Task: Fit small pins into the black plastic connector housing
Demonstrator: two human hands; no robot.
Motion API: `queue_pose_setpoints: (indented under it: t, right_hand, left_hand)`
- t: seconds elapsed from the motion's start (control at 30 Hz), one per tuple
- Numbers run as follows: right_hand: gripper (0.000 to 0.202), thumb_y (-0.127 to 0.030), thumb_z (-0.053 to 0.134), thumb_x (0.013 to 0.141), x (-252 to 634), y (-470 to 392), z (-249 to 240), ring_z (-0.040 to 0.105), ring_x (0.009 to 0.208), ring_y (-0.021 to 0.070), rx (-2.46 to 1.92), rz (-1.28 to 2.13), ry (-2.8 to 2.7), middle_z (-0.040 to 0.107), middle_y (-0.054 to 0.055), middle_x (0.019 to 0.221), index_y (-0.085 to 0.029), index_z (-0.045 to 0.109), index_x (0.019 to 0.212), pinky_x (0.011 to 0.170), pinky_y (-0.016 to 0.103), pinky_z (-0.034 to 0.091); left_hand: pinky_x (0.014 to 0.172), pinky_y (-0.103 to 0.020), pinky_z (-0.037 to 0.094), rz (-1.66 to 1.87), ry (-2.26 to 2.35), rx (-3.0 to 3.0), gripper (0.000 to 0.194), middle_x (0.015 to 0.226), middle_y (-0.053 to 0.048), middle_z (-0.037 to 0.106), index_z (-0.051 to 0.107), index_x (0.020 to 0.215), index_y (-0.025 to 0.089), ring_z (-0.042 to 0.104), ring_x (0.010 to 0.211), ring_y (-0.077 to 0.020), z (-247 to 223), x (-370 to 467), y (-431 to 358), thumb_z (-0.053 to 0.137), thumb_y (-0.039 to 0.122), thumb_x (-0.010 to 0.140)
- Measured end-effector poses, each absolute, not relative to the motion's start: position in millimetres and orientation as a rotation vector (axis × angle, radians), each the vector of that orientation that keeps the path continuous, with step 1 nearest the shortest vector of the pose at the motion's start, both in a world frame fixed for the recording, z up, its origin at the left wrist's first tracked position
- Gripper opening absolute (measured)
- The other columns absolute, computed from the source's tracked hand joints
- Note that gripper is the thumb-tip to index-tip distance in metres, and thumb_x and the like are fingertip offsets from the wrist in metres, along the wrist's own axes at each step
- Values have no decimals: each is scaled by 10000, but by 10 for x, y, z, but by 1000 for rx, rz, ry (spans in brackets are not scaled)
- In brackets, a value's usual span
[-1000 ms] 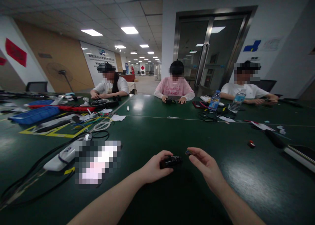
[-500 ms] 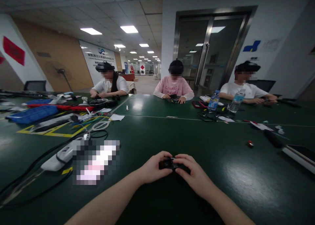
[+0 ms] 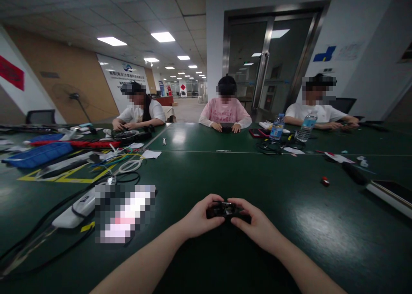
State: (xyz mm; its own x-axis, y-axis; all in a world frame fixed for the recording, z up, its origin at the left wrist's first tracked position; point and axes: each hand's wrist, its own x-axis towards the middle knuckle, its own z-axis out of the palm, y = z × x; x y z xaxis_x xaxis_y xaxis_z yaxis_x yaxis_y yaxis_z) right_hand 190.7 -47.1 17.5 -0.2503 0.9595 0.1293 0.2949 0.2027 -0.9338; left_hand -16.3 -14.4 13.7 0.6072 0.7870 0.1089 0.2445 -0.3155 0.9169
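Observation:
A small black object [image 3: 228,209] with shiny metallic parts on top lies between my hands, just above or on the dark green table [image 3: 180,174]; its exact kind cannot be made out. My left hand [image 3: 203,215] grips its left end between thumb and fingers. On the other side, my right hand [image 3: 252,218] holds the right end, with the thumb in front and the fingers behind. The middle of the object shows between the fingertips, while both ends are partly hidden by the hands.
A pixelated bright item [image 3: 128,214] and a white power strip [image 3: 75,208] with black cables lie left. Farther left is a blue tray [image 3: 40,154]. A small red item [image 3: 325,181] and a white-edged device [image 3: 389,197] are right. Bottles [image 3: 277,127] and three people sit beyond.
My right fingers have spread back along the object's right end, showing more of its shiny middle. The view has shifted slightly. The person opposite has lowered a black item to the table.

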Motion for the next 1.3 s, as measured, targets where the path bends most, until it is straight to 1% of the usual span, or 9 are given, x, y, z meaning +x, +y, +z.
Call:
queue_pose_setpoints:
  t: [0.1,0.27,0.4,0.47,0.67,0.83,1.07,1.2,1.3]
  right_hand:
    - [399,-190,622,734,1933,-433,118,550,1076,246,-1183,1050,-1684,622,12,1140,-304,596,1115,970,469,395]
    - [354,-225,635,747,1955,-413,117,562,1055,243,-1210,997,-1691,637,12,1101,-304,603,1091,964,456,401]
    - [301,-261,651,739,1957,-419,159,589,1003,242,-1213,993,-1663,659,21,1049,-288,632,1038,928,438,428]
    - [282,-274,649,739,1957,-422,177,594,985,238,-1209,995,-1657,665,19,1035,-287,642,1021,910,426,440]
    - [208,-279,640,745,1955,-435,208,597,951,240,-1187,967,-1671,676,18,971,-284,671,951,869,414,456]
    - [120,-266,636,754,1961,-429,189,574,1031,246,-1163,934,-1714,644,29,1048,-281,709,848,939,434,411]
    - [151,-244,623,764,1953,-436,194,575,1032,245,-1163,933,-1744,632,24,1074,-298,707,878,942,444,408]
    - [262,-210,636,751,1935,-448,206,582,996,238,-1175,923,-1736,651,12,1024,-309,655,993,908,430,435]
    - [314,-196,623,759,1929,-452,219,575,1007,231,-1174,940,-1758,639,15,1049,-307,631,1052,907,415,442]
  left_hand:
    - [783,-340,467,679,871,1876,427,1033,-40,558,460,1145,217,560,896,-180,159,-166,-150,627,204,752]
    - [808,-348,462,682,891,1816,573,1097,-63,551,384,1251,231,558,943,-194,159,-160,-141,647,218,741]
    - [724,-305,459,696,920,1858,434,985,-32,571,466,1150,212,554,827,-161,112,-150,-115,637,264,754]
    - [694,-286,450,697,915,1867,422,948,-21,567,474,1131,208,541,787,-147,95,-150,-102,643,283,752]
    - [696,-286,441,676,892,1848,447,936,-22,565,465,1155,210,531,793,-153,96,-153,-89,646,282,752]
    - [705,-293,440,649,894,1857,392,949,-29,572,475,1136,206,535,794,-154,130,-153,-105,611,295,780]
    - [737,-313,441,658,890,1855,398,985,-38,578,457,1139,211,554,854,-174,126,-161,-118,608,289,780]
    - [735,-309,448,690,871,1848,400,976,-34,578,451,1121,207,555,839,-167,113,-162,-120,621,250,762]
    - [745,-311,454,700,848,1837,415,987,-38,580,449,1127,203,561,849,-167,96,-160,-115,624,213,751]
